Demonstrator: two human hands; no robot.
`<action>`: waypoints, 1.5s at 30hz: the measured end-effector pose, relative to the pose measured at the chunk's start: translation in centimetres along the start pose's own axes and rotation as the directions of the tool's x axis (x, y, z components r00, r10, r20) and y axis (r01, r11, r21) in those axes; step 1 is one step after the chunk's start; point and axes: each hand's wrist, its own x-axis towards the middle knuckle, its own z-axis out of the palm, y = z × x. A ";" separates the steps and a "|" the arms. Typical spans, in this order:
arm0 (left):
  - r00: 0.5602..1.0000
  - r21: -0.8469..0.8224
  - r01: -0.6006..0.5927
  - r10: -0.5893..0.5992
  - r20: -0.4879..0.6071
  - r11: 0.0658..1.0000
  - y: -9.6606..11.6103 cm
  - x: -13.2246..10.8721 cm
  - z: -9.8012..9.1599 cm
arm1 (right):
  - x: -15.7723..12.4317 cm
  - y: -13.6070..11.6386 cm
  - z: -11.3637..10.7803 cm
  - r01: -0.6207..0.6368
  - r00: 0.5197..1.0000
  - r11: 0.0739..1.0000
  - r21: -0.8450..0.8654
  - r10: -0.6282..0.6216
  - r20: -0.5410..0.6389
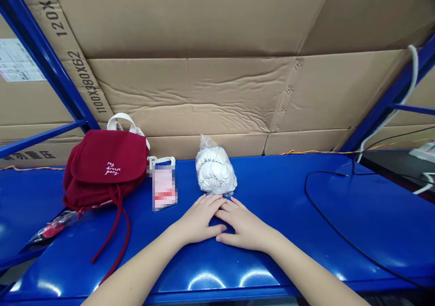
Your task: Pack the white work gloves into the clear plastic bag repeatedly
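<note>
My left hand [200,220] and my right hand [243,226] lie flat on the blue shelf [272,197], fingers stretched out and fingertips touching each other. Neither hand holds anything. Just beyond the fingertips sits a clear plastic bag of white rolled material [215,170]. Left of it a phone [164,188] lies flat on the shelf. Further left stands a dark red cloth bag [107,167] with white handles and a red drawstring hanging toward the front edge.
A black cable [316,206] curves across the right side of the shelf. Brown cardboard boxes [204,84] form the wall behind. Blue rack struts [44,56] rise at left and right. A small plastic-wrapped red item [54,228] lies at the left front.
</note>
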 end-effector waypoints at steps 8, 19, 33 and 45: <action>1.000 0.018 0.009 -0.009 0.007 1.000 -0.1 0.0 0.2 | 0.0 0.0 -0.1 0.000 1.000 1.000 -0.006 0.000 0.002; 1.000 0.014 0.018 -0.019 0.012 1.000 0.0 0.0 0.1 | 0.0 0.0 0.0 0.006 1.000 1.000 -0.002 -0.006 0.000; 1.000 0.002 0.012 -0.012 0.005 1.000 0.3 0.0 -0.2 | 0.1 -0.3 -0.3 -0.005 1.000 1.000 0.015 0.005 -0.004; 0.867 0.196 0.377 -0.270 -0.418 0.905 0.0 0.3 -1.9 | 0.7 1.7 0.6 -0.183 0.880 0.957 0.225 0.262 -0.397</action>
